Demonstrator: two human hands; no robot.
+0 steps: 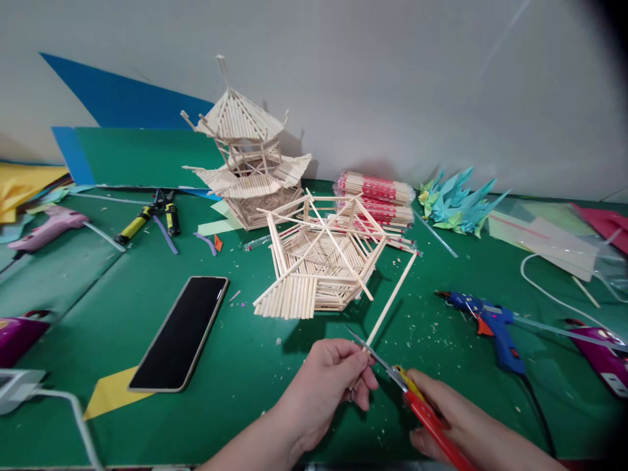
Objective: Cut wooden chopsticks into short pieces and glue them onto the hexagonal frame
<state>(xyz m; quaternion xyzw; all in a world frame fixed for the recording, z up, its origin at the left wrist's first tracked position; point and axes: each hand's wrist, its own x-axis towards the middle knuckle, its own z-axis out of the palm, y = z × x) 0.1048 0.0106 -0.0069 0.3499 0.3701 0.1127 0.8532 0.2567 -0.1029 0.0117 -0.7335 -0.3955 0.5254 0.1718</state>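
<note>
My left hand (338, 369) pinches a thin wooden stick (392, 297) near its lower end; the stick slants up and right. In my right hand (446, 412) is a pair of scissors (424, 409) with red and yellow handles. Their pointed blades lie against the stick beside my left fingertips; whether they have cut into it I cannot tell. Just beyond my hands sits a six-sided stick frame (324, 261) with crossed sticks on top and a slatted panel (287, 297) on its front left side. Behind it rises a tiered stick pagoda (252, 167).
A phone (181, 333) lies left on the green table. A blue glue gun (490, 324) is on the right, a pink glue gun (52, 229) far left, near yellow-black pliers (135, 224). Bundled sticks (375, 190) and blue folded paper (458, 199) stand by the wall.
</note>
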